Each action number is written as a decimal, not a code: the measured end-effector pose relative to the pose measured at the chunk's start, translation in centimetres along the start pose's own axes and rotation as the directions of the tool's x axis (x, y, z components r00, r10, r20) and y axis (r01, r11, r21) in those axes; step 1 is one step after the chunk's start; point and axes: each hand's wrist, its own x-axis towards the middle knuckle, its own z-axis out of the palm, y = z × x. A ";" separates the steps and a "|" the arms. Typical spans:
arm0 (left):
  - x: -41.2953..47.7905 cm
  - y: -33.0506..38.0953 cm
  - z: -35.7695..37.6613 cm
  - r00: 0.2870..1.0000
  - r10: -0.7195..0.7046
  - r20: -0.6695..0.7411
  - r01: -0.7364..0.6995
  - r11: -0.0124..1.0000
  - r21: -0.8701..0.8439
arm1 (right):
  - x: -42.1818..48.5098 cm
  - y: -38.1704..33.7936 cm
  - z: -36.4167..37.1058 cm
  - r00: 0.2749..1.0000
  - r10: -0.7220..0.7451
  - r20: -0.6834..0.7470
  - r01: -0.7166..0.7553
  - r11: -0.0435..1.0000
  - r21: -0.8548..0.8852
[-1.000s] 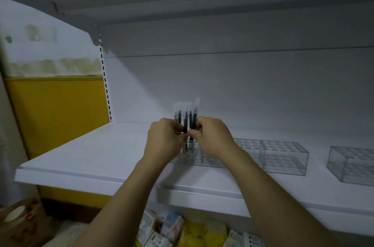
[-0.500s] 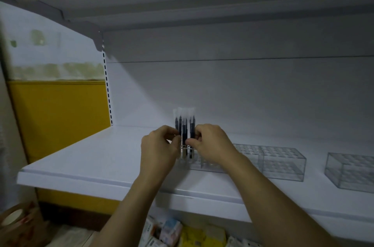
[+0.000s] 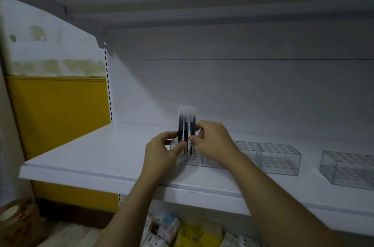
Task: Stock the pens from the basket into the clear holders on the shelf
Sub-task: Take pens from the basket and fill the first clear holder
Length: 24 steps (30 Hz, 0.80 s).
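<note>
Pens (image 3: 186, 131): upright, long axis vertical, pale caps up, lower ends in the left end of the clear holder (image 3: 204, 159) on the shelf (image 3: 97, 155).
Left hand (image 3: 163, 154): at their 7 o'clock, fingers curled, pinching the barrels.
Right hand (image 3: 215, 143): at their 4 o'clock, fingers curled, pinching them too.

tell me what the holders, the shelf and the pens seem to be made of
Holders: clear rigid plastic, likely acrylic; see-through walls with glossy edges and a hole grid visible inside.
Shelf: white, smooth, faintly sheened, probably painted metal, though laminate board is possible.
Pens: dark barrels with frosted pale caps, apparently plastic; blur hides details.
</note>
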 end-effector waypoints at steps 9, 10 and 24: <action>-0.5 0.9 -0.4 0.999 -0.029 0.013 0.030 0.999 -0.044 | -0.2 -0.3 0.0 0.999 0.052 -0.008 -0.052 0.998 0.033; -0.6 1.0 -0.5 0.999 -0.030 0.014 0.030 0.999 -0.039 | -0.3 -0.4 -0.2 0.998 0.067 -0.004 -0.067 0.997 0.037; -11.3 3.8 -2.3 0.946 0.322 -0.029 -0.294 0.893 0.342 | -13.6 -0.2 -4.2 0.998 -0.045 -0.046 0.040 0.994 -0.100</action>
